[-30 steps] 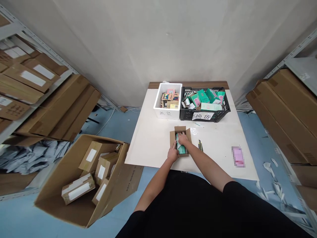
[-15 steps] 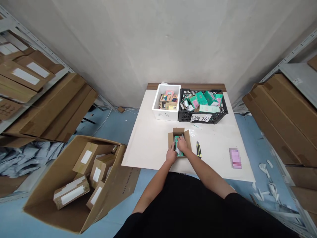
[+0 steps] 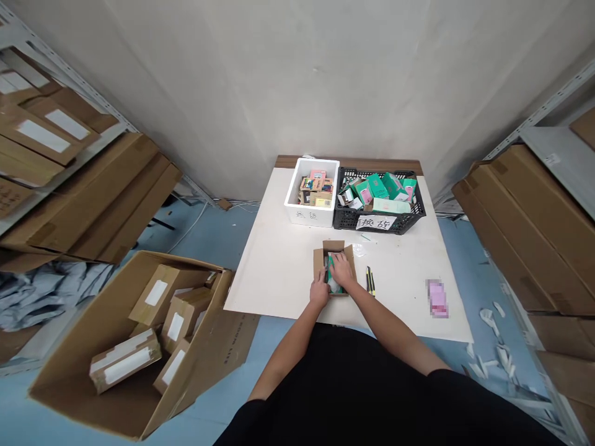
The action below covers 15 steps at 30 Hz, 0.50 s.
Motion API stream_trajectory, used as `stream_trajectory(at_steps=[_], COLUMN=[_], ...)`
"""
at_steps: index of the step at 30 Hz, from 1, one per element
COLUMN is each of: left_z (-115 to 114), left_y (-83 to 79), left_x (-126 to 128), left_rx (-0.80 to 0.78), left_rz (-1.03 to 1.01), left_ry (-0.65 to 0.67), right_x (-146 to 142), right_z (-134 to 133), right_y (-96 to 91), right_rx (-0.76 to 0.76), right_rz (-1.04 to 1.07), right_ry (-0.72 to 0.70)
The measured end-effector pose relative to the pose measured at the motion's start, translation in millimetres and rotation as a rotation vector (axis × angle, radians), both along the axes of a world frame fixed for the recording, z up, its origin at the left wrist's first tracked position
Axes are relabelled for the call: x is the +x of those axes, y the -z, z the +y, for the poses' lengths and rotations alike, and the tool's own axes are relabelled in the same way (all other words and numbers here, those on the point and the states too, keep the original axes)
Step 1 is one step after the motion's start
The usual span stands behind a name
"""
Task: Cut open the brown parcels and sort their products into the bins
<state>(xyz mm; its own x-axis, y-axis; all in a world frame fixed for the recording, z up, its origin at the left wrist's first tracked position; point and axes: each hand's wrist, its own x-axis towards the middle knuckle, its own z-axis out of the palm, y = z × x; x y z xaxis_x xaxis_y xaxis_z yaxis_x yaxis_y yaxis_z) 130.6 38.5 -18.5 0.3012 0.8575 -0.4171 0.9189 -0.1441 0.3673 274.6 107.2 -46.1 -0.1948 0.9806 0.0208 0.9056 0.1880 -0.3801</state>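
A small open cardboard box lies on the white table in front of me. Inside it are green packets. My left hand grips the box's near left corner. My right hand reaches into the box, fingers curled over the green packets; how firmly it holds them is hard to see.
A white foam bin and a black crate of green and pink boxes stand at the table's far edge. A utility knife lies right of the box. A big carton of parcels sits on the floor at left. Shelves of cartons flank both sides.
Both hands stay at the small box; the right hand has drawn slightly nearer inside it. The view has drifted a little.
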Motion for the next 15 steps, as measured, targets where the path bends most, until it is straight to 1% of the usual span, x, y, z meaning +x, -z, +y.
stream_trajectory(at_steps=[3, 5, 7, 10, 13, 15], left_z=[0.4, 0.7, 1.0, 1.5, 1.7, 1.9], left_y=[2.2, 3.4, 4.3, 4.6, 2.7, 0.1], left_x=[-1.1, -1.5, -1.8, -2.7, -3.5, -3.3], left_rx=[0.018, 0.027, 0.035, 0.032, 0.031, 0.034], left_rz=[-0.003, 0.006, 0.013, -0.003, -0.007, 0.014], left_ry=[0.009, 0.01, 0.008, 0.016, 0.019, 0.024], right_x=[5.3, 4.0, -1.0, -13.4, -26.7, -33.4], right_z=[-29.0, -43.3, -50.4, -47.1, -33.8, -25.2], right_y=[-4.4, -8.1, -12.6, -20.5, -27.7, -31.0], right_rx=[0.15, 0.177, 0.153, 0.083, -0.005, -0.058], right_rz=[0.075, 0.106, 0.12, 0.116, 0.099, 0.085], right_ry=[0.017, 0.026, 0.042, 0.1, 0.195, 0.232])
